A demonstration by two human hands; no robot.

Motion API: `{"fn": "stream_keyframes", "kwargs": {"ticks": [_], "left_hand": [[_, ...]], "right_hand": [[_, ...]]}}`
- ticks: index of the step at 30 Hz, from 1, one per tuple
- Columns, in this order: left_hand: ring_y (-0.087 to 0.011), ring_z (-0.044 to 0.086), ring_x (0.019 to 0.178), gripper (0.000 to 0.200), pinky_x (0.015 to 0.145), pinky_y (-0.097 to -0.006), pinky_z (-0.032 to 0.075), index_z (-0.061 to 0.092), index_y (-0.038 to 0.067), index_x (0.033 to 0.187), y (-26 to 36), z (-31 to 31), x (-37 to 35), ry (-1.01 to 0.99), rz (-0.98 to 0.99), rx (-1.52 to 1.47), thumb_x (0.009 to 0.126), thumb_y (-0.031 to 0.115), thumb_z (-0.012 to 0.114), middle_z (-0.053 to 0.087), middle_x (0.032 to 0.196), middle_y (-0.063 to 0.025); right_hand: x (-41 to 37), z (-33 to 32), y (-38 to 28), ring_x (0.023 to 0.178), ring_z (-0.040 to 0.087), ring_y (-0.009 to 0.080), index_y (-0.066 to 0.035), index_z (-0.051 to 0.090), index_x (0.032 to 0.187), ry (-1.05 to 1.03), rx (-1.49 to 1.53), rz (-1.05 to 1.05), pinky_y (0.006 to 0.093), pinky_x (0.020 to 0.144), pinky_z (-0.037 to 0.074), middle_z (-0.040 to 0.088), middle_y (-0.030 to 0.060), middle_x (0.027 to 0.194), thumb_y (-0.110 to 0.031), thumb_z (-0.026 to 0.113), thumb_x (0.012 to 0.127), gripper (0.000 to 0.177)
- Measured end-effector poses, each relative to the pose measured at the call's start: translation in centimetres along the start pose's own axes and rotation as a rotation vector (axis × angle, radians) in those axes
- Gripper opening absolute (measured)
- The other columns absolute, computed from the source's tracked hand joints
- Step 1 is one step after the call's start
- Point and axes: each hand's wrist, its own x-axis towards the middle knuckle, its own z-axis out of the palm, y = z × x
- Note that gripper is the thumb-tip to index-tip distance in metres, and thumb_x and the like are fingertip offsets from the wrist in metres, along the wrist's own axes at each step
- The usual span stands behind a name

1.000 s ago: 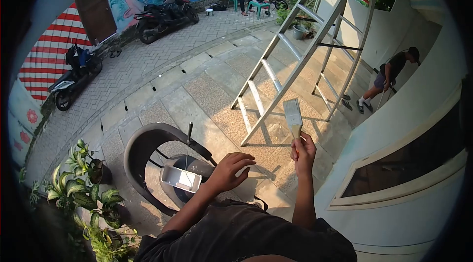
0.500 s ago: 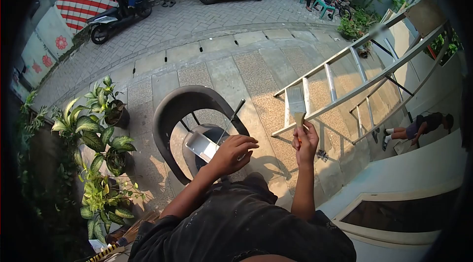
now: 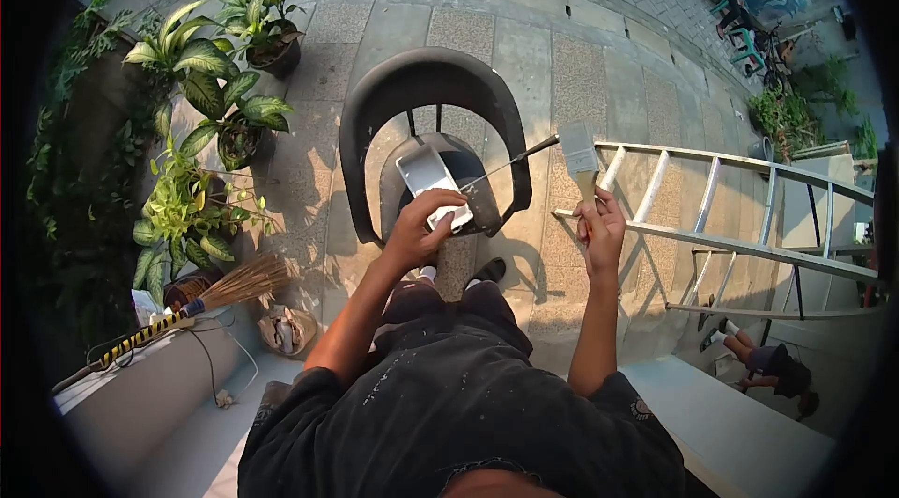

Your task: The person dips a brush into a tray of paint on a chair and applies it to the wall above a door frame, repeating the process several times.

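My right hand (image 3: 601, 228) is closed around the handle of a wide flat paintbrush (image 3: 581, 153), its bristles pointing up and away from me. My left hand (image 3: 423, 228) has its thumb and fingers apart and overlaps the near end of a white paint tray (image 3: 423, 168). That tray lies on the seat of a dark armchair (image 3: 435, 63) in front of me. A paint roller with a black handle (image 3: 538, 147) rests in the tray, its thin metal rod slanting up to the right. Part of the roller is hidden by my left hand.
A metal ladder (image 3: 740, 243) stands on the right, with a bent-over person (image 3: 782, 369) beyond it. Potted plants (image 3: 234, 138) line the left. A broom (image 3: 239, 283) lies on a low wall, beside a paper bag (image 3: 284, 329). Another person sits at the far right.
The view has tilted down and turned, showing more of the floor and my legs. My left hand has come over the tray's near end. The right hand still holds the paintbrush up.
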Motion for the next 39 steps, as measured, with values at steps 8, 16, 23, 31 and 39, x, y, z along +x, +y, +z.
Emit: {"fn": "stream_keyframes", "kwargs": {"ticks": [8, 16, 23, 31, 39], "left_hand": [[-0.0251, 0.062, 0.104, 0.035, 0.092, -0.0379, 0.05, 0.058, 0.0, 0.122, -22.3, -4.4, -8.8, 0.709, -0.469, 0.193, 0.088, 0.007, 0.061, 0.061, 0.115, -0.0142], [-0.0402, 0.054, 0.119, 0.069, 0.099, -0.0477, 0.043, 0.046, 0.0, 0.133, -35.3, -3.3, -11.9, 0.843, -0.819, 0.624, 0.085, 0.044, 0.071, 0.053, 0.131, -0.022], [-0.0433, 0.065, 0.087, 0.049, 0.075, -0.0517, 0.05, 0.06, 0.01, 0.112, -36.6, -2.8, -12.1, 0.99, -0.917, 0.867, 0.087, 0.052, 0.062, 0.068, 0.098, -0.0186], [-0.0411, 0.062, 0.084, 0.039, 0.071, -0.0492, 0.05, 0.062, 0.007, 0.102, -38.7, -2.3, -13.2, 1.05, -0.671, 0.955, 0.084, 0.041, 0.056, 0.061, 0.093, -0.0153], [-0.0412, 0.061, 0.087, 0.048, 0.075, -0.0496, 0.049, 0.063, 0.003, 0.111, -38.3, -2.3, -12.8, 1.047, -0.671, 0.933, 0.086, 0.043, 0.053, 0.061, 0.096, -0.0168]], "right_hand": [[5.3, 3.2, 12.0, 0.07, 0.058, 0.0074, 0.004, 0.063, 0.115, -0.217, -0.394, 0.251, 0.0205, 0.049, 0.046, 0.068, 0.0066, 0.089, -0.002, 0.064, 0.088, 0.028], [10.6, 10.2, 27.4, 0.077, 0.07, 0.0156, 0.004, 0.071, 0.104, -0.172, -0.616, 0.007, 0.0277, 0.069, 0.055, 0.072, 0.0125, 0.086, -0.005, 0.072, 0.077, 0.029], [15.5, 17.8, 34.6, 0.073, 0.068, 0.0222, 0.001, 0.074, 0.097, -0.142, -0.605, -0.281, 0.032, 0.068, 0.054, 0.066, 0.0131, 0.086, -0.006, 0.073, 0.081, 0.017], [18.3, 20.5, 42.3, 0.079, 0.069, 0.0342, -0.002, 0.069, 0.096, -0.321, -0.863, -0.229, 0.0416, 0.073, 0.054, 0.07, 0.018, 0.089, -0.018, 0.065, 0.089, 0.018], [18.3, 21.5, 45.2, 0.081, 0.069, 0.036, -0.002, 0.069, 0.097, -0.353, -0.879, -0.189, 0.0435, 0.073, 0.054, 0.07, 0.0182, 0.09, -0.019, 0.067, 0.089, 0.019]]}}
